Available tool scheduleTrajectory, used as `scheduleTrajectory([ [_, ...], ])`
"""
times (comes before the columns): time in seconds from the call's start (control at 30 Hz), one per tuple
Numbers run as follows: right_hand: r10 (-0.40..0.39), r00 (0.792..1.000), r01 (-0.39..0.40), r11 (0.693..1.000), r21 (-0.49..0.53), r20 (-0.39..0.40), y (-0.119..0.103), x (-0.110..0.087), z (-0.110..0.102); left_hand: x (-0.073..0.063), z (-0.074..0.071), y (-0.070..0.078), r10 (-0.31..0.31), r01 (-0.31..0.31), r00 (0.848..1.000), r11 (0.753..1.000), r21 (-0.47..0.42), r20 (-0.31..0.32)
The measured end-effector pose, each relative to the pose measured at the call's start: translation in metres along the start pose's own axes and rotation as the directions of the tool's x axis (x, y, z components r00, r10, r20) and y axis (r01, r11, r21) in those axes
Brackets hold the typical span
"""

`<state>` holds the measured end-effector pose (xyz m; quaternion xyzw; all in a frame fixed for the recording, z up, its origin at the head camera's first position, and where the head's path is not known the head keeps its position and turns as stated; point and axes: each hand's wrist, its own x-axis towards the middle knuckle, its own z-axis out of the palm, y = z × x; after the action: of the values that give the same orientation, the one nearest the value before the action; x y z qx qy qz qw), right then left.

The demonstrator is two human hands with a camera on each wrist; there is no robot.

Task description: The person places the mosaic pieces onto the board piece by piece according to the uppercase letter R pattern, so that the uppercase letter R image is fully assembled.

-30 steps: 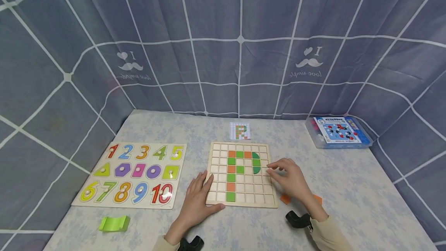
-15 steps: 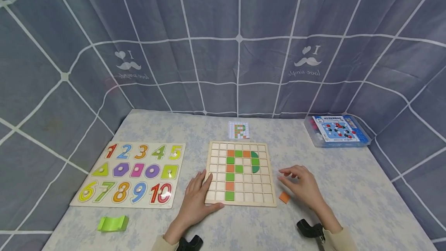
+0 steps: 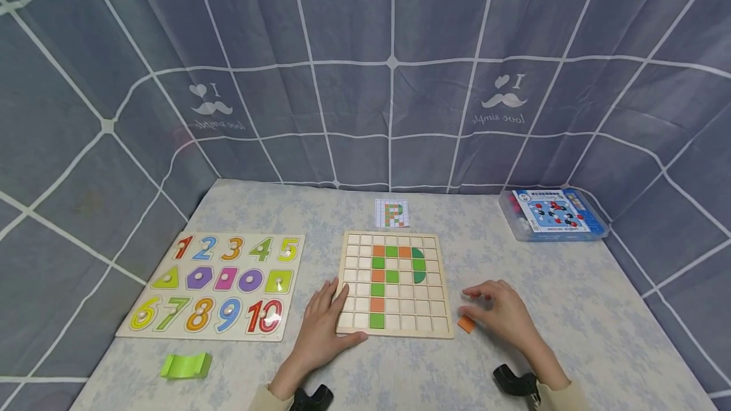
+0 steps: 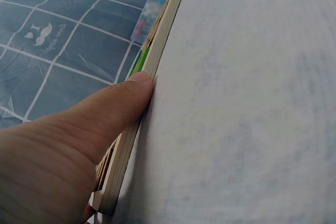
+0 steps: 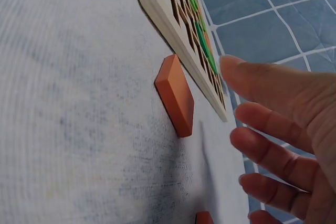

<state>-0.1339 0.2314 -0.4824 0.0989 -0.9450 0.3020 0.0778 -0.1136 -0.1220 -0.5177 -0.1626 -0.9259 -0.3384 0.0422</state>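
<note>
A wooden grid board lies on the table, with orange and green tiles set in its cells in the outline of a P. My left hand rests at the board's near left corner, fingers straight along the left side. Its thumb presses the front edge. Right of the board, my right hand hovers with nothing between its parted fingers and thumb. Just below the thumb lies a loose orange square tile, flat on the table. A second orange piece peeks in at the bottom of the right wrist view.
Behind the board lies a small pattern card with a coloured letter. A number and shape puzzle is at the left, with a green curved block in front of it. A clear plastic box stands at the back right.
My right hand has drawn back from the board's right edge, moving right and toward me, to above the orange tile. The left hand and the board stay put.
</note>
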Motion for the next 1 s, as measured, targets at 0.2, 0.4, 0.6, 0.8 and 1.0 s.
scheduleTrajectory([
  [0.2,0.027,0.996,-0.024,0.999,-0.034,0.083,0.001,-0.003,-0.004,0.0,0.0,0.001,0.003,-0.004,1.0,1.0,-0.007,-0.004],
  [0.4,0.058,0.988,-0.047,0.995,-0.084,0.14,0.0,-0.006,-0.006,0.0,0.0,0.001,0.006,-0.006,1.0,1.0,-0.008,-0.006],
  [0.6,0.055,0.987,-0.041,0.994,-0.097,0.151,0.002,-0.008,-0.008,0.0,0.0,0.002,0.003,-0.003,1.0,1.0,-0.017,0.001],
  [0.8,0.069,0.984,-0.058,0.996,-0.07,0.164,-0.002,-0.009,-0.008,0.0,-0.001,0.002,0.007,-0.007,1.0,1.0,-0.007,-0.007],
  [1.0,0.099,0.98,-0.086,0.993,-0.078,0.175,-0.01,-0.012,-0.006,0.0,-0.001,0.0,0.017,-0.017,1.0,1.0,-0.004,-0.013],
])
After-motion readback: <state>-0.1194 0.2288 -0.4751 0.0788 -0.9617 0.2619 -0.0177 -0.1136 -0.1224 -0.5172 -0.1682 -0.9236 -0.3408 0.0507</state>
